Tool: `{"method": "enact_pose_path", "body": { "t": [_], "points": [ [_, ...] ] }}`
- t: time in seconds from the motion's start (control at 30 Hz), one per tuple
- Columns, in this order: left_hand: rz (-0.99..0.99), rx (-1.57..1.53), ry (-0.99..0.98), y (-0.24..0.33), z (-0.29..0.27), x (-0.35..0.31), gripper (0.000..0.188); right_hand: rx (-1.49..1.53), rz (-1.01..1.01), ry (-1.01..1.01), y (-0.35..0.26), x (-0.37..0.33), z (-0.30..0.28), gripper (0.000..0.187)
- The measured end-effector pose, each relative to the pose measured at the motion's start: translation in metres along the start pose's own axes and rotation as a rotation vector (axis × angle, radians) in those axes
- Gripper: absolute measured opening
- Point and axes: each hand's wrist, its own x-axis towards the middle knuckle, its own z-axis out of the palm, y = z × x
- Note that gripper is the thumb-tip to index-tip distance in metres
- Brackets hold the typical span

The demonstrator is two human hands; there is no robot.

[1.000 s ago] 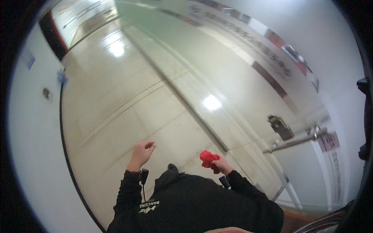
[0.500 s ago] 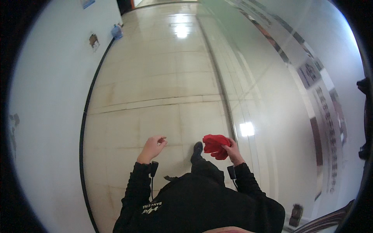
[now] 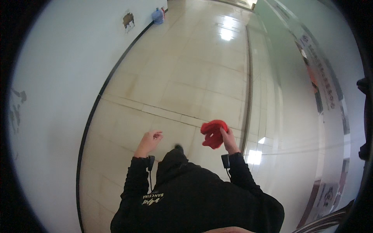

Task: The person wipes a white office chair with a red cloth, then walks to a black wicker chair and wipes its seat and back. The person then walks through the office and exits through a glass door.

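Observation:
My right hand (image 3: 230, 140) grips a bunched red cloth (image 3: 213, 131) by its right edge. The cloth hangs in the air over the floor, with folds and a small pale spot on it; its exact kind cannot be made out. To the left, my left hand (image 3: 149, 141) is loosely closed, its fingers curled in, and nothing shows in it. Both forearms wear black sleeves, each with a small black device and cable at the wrist. Below the hands, a dark shoe (image 3: 178, 147) shows partly.
Pale glossy tiles (image 3: 171, 85) cover the corridor floor. A white wall (image 3: 50, 108) with a dark baseboard runs along the left. At its far end stands a blue water jug (image 3: 158, 16). A metal floor track (image 3: 249, 77) and a glossy panel wall (image 3: 295, 128) lie on the right.
The view has turned left and moved forward along the corridor; the jug now appears farther right. Both hands sit slightly higher in the picture, the red cloth still in my right hand.

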Motion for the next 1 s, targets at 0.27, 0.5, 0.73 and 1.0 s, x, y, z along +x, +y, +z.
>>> {"method": "enact_pose_path", "body": {
  "t": [0.27, 0.5, 0.73, 1.0],
  "points": [
    [-0.012, -0.116, 0.109, -0.017, -0.068, 0.235, 0.030, 0.064, -0.010, 0.033, -0.067, 0.235, 0.042, 0.039],
    [0.077, -0.106, 0.048, 0.075, -0.101, 0.484, 0.027, -0.106, -0.030, 0.228, -0.139, 0.389, 0.021, 0.033],
    [0.239, -0.051, 0.130, 0.079, -0.124, 0.668, 0.026, -0.078, -0.017, 0.231, -0.136, 0.545, -0.013, 0.031],
    [0.046, -0.047, 0.162, 0.181, -0.144, 0.901, 0.025, -0.003, 0.064, -0.028, -0.267, 0.859, -0.041, 0.028]
  ]
}}
